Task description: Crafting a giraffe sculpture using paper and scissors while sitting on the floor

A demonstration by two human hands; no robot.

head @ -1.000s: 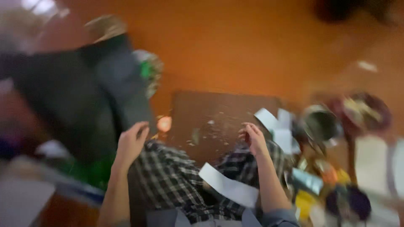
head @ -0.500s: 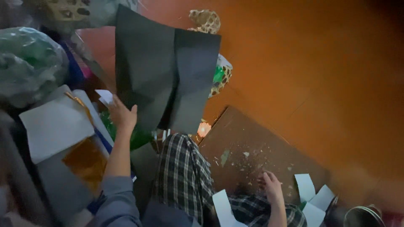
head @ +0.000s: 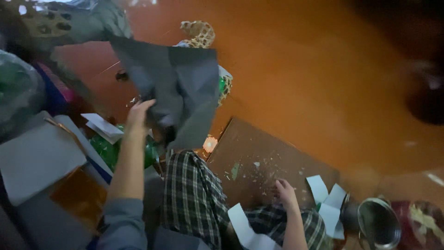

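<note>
Orange floor [head: 323, 78] fills the background, smooth and glossy, and the person sits low on it with checked trousers [head: 194, 199] in the middle of the view. Up goes the left hand [head: 138, 113], fingers pinched on the lower edge of a big dark grey sheet of paper [head: 173, 92], which hangs in the air, creased down the middle, well above the floor and in front of a woven basket [head: 199, 34]. Down at the near edge of a brown cardboard mat [head: 273, 153], the right hand [head: 284, 192] rests with fingers spread and nothing in its grasp, pressing among small paper scraps scattered across the board. White paper strips [head: 326, 203] lie just off the mat's right corner, beside a round metal tin [head: 377, 222], and another white strip [head: 245, 229] lies over the knee. A small orange paper flower [head: 210, 144] sits at the mat's left corner. To the left there is a heap of craft stock: a pale grey sheet [head: 37, 157], a shiny amber sheet [head: 78, 194], something green and glossy [head: 108, 150].

By the look of it, this is the fetching step: a fresh sheet is being lifted from the pile toward the mat. Laying it flat on the board would call for the free hand to catch the loose far corner, since the sheet is floppy and folding on itself.
</note>
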